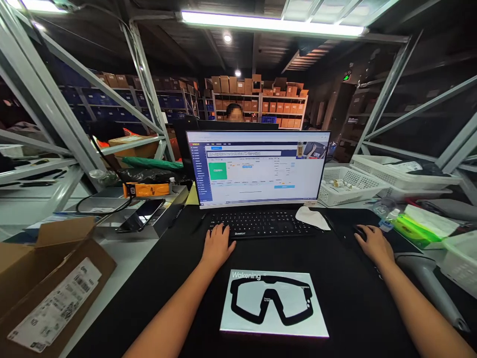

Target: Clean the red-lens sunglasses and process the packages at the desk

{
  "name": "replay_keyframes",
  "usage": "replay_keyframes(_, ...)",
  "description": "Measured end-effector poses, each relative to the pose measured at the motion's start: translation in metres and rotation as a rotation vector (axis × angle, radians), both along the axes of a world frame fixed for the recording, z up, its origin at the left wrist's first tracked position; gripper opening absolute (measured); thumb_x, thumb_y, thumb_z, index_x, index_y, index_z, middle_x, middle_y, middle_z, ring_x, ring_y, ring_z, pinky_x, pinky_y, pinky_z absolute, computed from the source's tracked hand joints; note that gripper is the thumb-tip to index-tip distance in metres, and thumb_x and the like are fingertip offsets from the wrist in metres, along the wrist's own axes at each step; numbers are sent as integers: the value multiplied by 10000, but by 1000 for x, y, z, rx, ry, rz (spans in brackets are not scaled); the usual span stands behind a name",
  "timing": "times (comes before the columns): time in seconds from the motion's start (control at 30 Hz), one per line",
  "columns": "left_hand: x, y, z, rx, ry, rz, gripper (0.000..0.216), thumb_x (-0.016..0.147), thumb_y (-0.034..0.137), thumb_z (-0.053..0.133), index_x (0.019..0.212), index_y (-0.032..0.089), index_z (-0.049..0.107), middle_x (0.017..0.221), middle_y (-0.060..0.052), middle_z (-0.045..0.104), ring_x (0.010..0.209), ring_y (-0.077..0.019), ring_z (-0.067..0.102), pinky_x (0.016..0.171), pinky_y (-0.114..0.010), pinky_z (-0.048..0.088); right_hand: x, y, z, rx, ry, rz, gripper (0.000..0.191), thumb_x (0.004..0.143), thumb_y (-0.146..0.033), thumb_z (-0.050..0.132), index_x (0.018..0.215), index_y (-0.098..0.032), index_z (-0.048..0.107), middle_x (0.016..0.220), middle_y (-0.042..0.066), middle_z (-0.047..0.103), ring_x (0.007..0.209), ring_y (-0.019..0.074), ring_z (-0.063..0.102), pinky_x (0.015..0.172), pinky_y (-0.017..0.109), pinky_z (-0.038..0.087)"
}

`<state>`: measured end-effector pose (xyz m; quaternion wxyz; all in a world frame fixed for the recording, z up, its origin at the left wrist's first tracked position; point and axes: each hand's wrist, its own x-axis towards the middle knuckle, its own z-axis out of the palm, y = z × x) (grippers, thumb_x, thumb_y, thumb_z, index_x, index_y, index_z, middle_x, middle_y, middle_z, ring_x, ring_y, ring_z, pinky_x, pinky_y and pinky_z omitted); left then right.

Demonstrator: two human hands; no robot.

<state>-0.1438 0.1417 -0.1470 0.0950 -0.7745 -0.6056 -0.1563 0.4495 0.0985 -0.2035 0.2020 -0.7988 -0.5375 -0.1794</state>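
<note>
My left hand point(218, 243) lies with fingers stretched over the left end of a black keyboard point(261, 223). My right hand point(374, 243) rests over a dark computer mouse point(358, 231) on a black mouse pad point(346, 219); most of the mouse is hidden under the fingers. Between my forearms a white box point(274, 303) printed with black glasses and the word "Wakening" lies flat on the black desk mat point(179, 278). Behind the keyboard stands a lit monitor point(257, 169) showing a software page. A crumpled white tissue point(312, 218) covers the keyboard's right end.
An open cardboard box point(52, 288) stands at the left, near a phone point(143, 216). A grey barcode scanner point(428, 283) lies beside my right forearm. White baskets point(350, 184) and a green tissue pack point(421, 228) sit at the right. Behind the monitor is another person point(234, 113).
</note>
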Motion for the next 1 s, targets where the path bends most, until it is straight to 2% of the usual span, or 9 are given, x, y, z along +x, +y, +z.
replay_keyframes(0.3,0,0,-2,5,18,6,524,912,300,622,1388,92,549,1455,-231,526,1378,-369,471,1166,-560,351,1,1,0,1,-4,18,493,957,-474,421,1299,-201,649,1299,170,563,1133,307,618,933,429,526)
replay_keyframes(0.47,0,0,-2,2,11,6,526,909,285,620,1390,85,546,1453,-241,521,1383,-374,466,1169,-563,344,2,1,0,-16,2,1,499,951,-497,421,1309,-226,639,1310,158,565,1079,309,638,900,442,533)
replay_keyframes(0.77,0,-2,-3,14,5,-8,509,903,271,620,1376,98,550,1447,-238,527,1381,-376,473,1160,-558,358,0,4,-1,10,21,-40,590,900,-501,468,1370,-157,565,1282,186,580,1063,320,625,892,460,527)
replay_keyframes(1.0,2,-5,-1,19,-22,-62,459,896,227,607,1336,106,566,1450,-253,516,1370,-368,492,1172,-539,348,-13,-4,8,43,-36,-29,587,897,-454,456,1350,-94,560,1303,222,567,1184,353,566,995,481,476)
